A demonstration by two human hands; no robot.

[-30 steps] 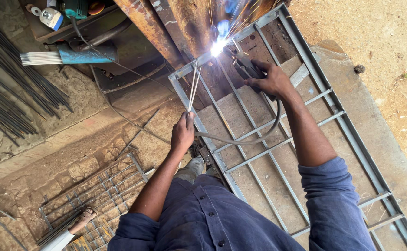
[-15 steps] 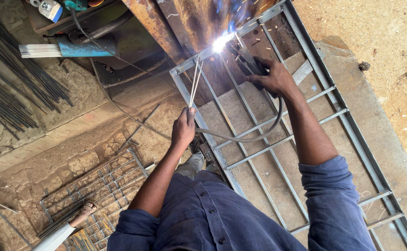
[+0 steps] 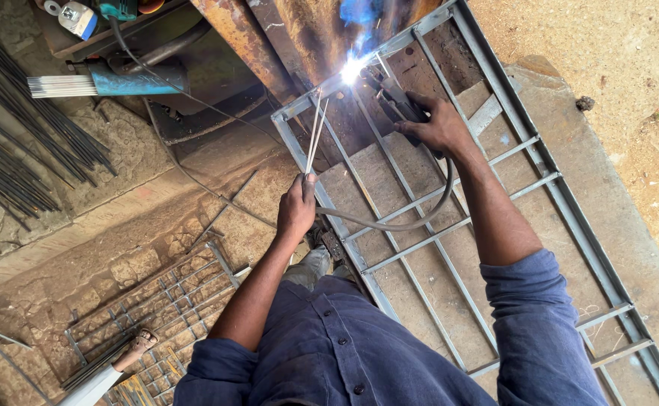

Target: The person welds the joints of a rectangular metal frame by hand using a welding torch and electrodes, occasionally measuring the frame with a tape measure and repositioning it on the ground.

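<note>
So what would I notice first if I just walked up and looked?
The bright white welding spark at the top corner of the grey metal frame. The right hand holds the dark welding holder at it, while the left hand grips thin spare rods.

Far left of the hands, a bundle of thin dark steel rods lies on the ground. Above them rests a blue tube of pale welding sticks. Below the left hand sits a rusty wire mesh grid, near a white pipe.
</note>
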